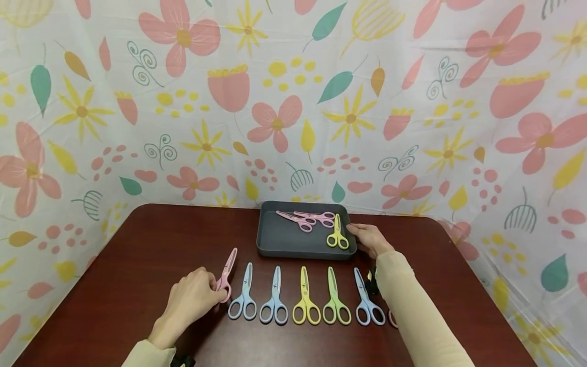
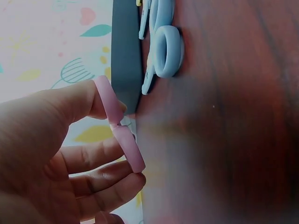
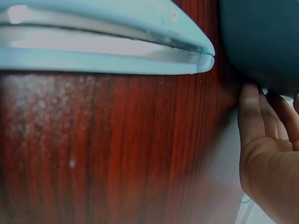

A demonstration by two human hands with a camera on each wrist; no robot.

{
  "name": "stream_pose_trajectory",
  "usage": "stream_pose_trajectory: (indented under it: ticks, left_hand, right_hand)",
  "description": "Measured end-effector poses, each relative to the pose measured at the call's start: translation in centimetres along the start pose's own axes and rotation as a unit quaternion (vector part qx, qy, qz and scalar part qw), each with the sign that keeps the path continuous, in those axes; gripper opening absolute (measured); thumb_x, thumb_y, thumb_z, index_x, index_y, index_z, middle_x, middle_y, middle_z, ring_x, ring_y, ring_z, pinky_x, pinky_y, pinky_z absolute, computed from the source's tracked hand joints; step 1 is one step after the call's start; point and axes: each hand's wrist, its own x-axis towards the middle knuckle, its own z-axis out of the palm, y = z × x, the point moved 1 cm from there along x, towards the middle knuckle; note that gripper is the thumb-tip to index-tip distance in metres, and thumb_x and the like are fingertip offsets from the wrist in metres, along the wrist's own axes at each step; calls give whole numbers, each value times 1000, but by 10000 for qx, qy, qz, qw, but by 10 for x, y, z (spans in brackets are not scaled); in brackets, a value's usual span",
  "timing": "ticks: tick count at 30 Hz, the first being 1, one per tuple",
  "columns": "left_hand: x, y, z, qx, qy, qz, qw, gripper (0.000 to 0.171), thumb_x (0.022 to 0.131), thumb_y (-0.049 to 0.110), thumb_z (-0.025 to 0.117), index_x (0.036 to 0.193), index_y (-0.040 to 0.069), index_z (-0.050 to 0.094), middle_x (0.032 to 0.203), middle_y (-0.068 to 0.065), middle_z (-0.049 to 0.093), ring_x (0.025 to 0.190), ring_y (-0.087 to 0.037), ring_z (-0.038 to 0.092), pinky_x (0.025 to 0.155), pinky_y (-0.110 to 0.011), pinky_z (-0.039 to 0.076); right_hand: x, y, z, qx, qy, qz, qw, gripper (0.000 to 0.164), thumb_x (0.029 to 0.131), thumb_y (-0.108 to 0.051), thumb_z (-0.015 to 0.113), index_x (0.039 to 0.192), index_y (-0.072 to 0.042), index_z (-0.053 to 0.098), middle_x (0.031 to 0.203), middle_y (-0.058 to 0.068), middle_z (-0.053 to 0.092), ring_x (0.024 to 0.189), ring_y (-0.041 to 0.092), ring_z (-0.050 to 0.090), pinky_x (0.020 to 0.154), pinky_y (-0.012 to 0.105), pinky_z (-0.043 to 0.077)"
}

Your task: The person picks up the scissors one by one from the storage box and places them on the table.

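My left hand (image 1: 189, 295) holds a pair of pink scissors (image 1: 228, 268) by the handles at the left end of a row of scissors, blades pointing away from me. In the left wrist view, thumb and fingers pinch the pink handle loops (image 2: 109, 100). With my right hand (image 1: 373, 238) I grip the right side of a dark grey tray (image 1: 279, 242); the right wrist view shows fingers against the lower side of the tray wall (image 3: 261, 42). Inside the tray lie two pink scissors (image 1: 316, 218) and one yellow pair (image 1: 337, 235).
Along the table (image 1: 137, 265) lie blue scissors (image 1: 244, 295), a second blue pair (image 1: 275, 298), yellow scissors (image 1: 304, 298), green scissors (image 1: 336, 298) and another blue pair (image 1: 365, 300). A pink loop (image 1: 392, 319) shows beside my right forearm. Behind hangs a floral cloth (image 1: 275, 168).
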Motion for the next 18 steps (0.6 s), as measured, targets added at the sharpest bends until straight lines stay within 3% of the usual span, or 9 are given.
stream_pose_trajectory:
  ticks: [9, 18]
  left_hand:
    - [-11, 1, 5, 237, 429, 249, 9985, 32, 71, 34, 73, 51, 24, 50, 66, 5, 43, 52, -15, 47, 46, -38, 37]
    - [-19, -1, 9, 293, 486, 201, 9982, 32, 67, 30, 74, 50, 22, 48, 65, 4, 42, 52, -16, 47, 46, -39, 37]
  right_hand:
    - [0, 2, -3, 145, -38, 24, 9999, 56, 104, -28, 50, 151, -1, 34, 150, 21, 37, 134, 37, 40, 102, 47, 40]
    - [2, 3, -1, 89, -63, 44, 9999, 59, 103, -31, 51, 152, -2, 32, 152, 21, 34, 137, 38, 37, 104, 48, 37]
